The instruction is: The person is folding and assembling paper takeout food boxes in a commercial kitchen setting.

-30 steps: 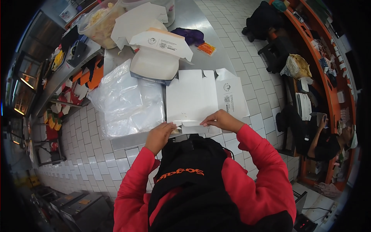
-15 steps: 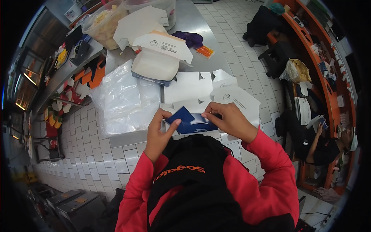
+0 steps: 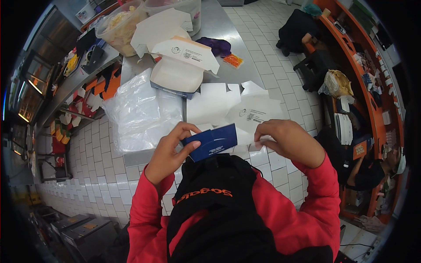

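A flat cardboard box blank (image 3: 219,115), white on one face and dark blue on the other, is half lifted off the steel table (image 3: 228,26) in front of me. My left hand (image 3: 170,151) pinches its folded blue flap from the left. My right hand (image 3: 290,141) grips its right side, fingers curled over the white panel. The blank bends upward between both hands, showing the blue underside.
An assembled open white box (image 3: 180,72) stands behind the blank. A pile of clear plastic bags (image 3: 140,111) lies to the left. Two clear tubs (image 3: 120,22) stand at the far end. Another person sits at the right by orange shelving (image 3: 372,87).
The blank lay flat and white under both hands a second ago. It has since been lifted and folded toward me, turning its blue side up.
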`<state>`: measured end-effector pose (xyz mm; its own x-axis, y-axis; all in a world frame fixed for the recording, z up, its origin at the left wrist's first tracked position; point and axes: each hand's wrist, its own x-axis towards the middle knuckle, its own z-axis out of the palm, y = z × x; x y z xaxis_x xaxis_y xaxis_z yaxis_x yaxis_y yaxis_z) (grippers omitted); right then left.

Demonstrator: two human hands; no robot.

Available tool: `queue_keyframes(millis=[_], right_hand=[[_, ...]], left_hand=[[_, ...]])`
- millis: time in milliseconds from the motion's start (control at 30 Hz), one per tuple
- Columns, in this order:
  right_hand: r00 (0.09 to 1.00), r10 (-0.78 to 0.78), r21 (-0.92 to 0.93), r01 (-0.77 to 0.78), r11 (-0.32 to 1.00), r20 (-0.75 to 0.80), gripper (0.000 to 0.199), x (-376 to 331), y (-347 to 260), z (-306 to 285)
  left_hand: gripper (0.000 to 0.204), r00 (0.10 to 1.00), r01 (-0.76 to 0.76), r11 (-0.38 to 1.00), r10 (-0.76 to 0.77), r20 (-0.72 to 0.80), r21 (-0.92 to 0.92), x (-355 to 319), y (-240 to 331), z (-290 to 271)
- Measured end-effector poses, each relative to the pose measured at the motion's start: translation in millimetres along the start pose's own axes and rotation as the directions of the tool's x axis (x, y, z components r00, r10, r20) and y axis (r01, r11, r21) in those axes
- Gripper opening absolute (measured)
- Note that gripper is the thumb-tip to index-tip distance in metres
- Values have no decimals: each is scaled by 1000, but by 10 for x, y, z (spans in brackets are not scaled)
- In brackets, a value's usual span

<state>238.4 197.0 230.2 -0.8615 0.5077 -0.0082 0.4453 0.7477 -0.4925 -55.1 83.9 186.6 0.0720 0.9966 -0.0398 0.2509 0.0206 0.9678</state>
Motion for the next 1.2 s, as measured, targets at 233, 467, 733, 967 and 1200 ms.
queue_keyframes(millis=[233, 467, 733, 967, 1200], right_hand=[[947, 155, 62, -143, 988, -280, 13, 170, -247, 160], [957, -17, 103, 49, 993, -289, 22, 251, -220, 137], [910, -129, 319, 267, 909, -394, 48, 258, -305, 238], [879, -119, 306, 283, 909, -462, 75, 306, -127, 270], [880, 409, 971, 213, 113, -240, 78, 193, 519, 535]], left_hand=[[21, 990, -49, 980, 21, 142, 194, 121, 184, 249], [27, 939, -18, 1000, 23, 342, -19, 152, 430, 207], [37, 982, -139, 957, 166, 88, -253, 89, 310, 138], [73, 913, -252, 934, 316, -257, 252, 168, 204, 174], [86, 740, -278, 921, 386, -550, 272, 8, -73, -196]])
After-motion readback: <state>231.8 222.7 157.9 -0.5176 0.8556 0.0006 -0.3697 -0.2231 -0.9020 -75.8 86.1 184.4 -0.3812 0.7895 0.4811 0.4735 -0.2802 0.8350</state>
